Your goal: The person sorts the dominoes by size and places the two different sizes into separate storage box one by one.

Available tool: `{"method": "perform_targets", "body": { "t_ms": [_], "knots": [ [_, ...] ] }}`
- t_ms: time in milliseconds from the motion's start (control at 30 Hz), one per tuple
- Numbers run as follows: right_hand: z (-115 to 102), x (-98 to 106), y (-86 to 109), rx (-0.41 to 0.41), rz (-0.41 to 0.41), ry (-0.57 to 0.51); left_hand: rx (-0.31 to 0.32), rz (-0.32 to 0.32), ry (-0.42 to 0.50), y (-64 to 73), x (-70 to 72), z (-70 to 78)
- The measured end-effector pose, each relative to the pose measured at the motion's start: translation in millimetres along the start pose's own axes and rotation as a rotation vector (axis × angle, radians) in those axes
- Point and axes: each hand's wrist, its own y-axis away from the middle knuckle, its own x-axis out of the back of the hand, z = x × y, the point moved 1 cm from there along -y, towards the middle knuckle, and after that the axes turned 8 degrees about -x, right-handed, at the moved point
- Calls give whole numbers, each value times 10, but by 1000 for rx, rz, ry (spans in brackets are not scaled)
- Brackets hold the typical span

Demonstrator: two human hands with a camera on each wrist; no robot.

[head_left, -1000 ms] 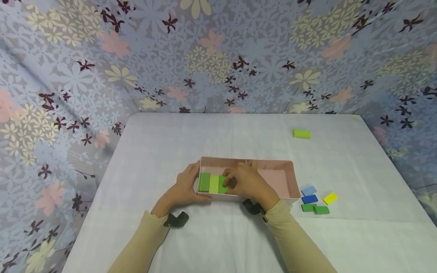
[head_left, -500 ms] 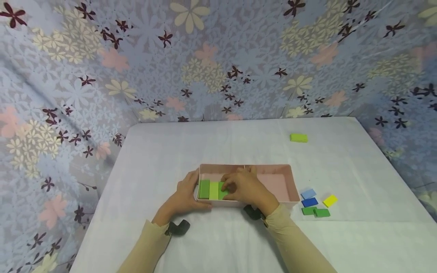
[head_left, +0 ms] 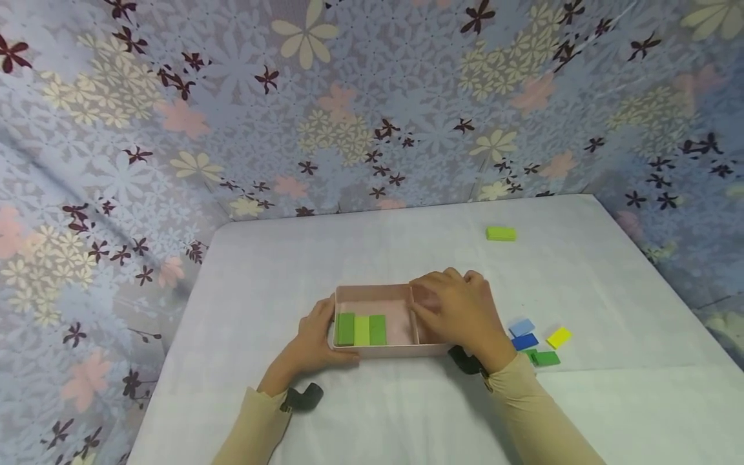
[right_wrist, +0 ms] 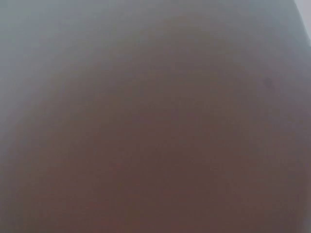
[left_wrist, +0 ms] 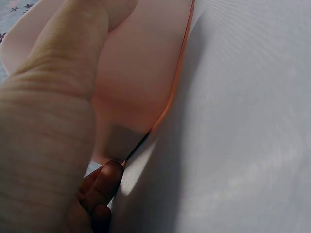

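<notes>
A pink box [head_left: 380, 352] with a divider [head_left: 415, 330] stands mid-table in the head view. In its left compartment lie a green block [head_left: 346, 329], a yellow-green block [head_left: 361, 331] and another green block [head_left: 378, 330], side by side. My left hand [head_left: 311, 341] grips the box's left end, thumb along the front wall; the left wrist view shows the thumb and fingertips against the pink wall [left_wrist: 141, 63]. Over the right compartment is my right hand [head_left: 462, 311], fingers loosely bent near the divider, no block showing in them. The right wrist view is only a dark blur.
Right of the box lie a light blue block [head_left: 522, 327], a dark blue block [head_left: 525, 341], a yellow block [head_left: 559, 338] and green blocks [head_left: 546, 358]. A lime block [head_left: 501, 234] sits farther back on the white-covered table [head_left: 279, 258]. Flowered cloth [head_left: 349, 116] hangs behind.
My right hand has left the green block in the left compartment and moved right, past the divider. My left hand keeps its place on the box. The head view has shifted slightly.
</notes>
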Motion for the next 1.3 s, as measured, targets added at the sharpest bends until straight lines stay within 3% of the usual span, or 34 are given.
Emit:
{"method": "perform_targets", "body": {
  "t_ms": [233,633,867,1300],
  "knots": [
    [226,266,46,-61,56,12,0,-3,-9,1,-4,-30],
    [542,575,55,-188,83,45,3,-11,3,-21,6,-26],
    [842,600,-110,-253,77,106,3,-15,13,-14,-16,-51],
    [1280,451,-329,-358,9,143,-3,-4,11,-21,-1,-51]
  ]
}}
